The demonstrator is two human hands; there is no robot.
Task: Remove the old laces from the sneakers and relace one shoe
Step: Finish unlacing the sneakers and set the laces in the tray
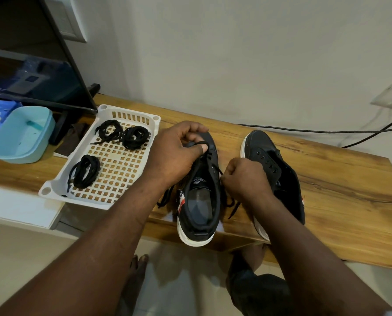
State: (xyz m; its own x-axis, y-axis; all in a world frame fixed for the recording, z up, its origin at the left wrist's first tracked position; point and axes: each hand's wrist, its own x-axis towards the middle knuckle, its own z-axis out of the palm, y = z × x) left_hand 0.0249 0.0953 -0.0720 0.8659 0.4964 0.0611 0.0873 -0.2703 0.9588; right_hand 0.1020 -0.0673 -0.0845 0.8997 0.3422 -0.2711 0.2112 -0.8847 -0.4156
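Two black sneakers with white soles stand on the wooden table [341, 201]. The left sneaker [202, 201] carries a black lace [230, 202] through its lower eyelets, its ends hanging off both sides. My left hand [179, 151] pinches a loop of that lace over the toe end. My right hand [245, 179] grips the lace's other strand just right of the shoe. The right sneaker [272, 165] has bare eyelets and is partly hidden behind my right forearm.
A white perforated tray [113, 172] at the left holds three bundles of black laces [85, 171]. A light-blue tub [21, 137] and a dark monitor [31, 65] stand further left. A black cable [327, 131] runs along the wall.
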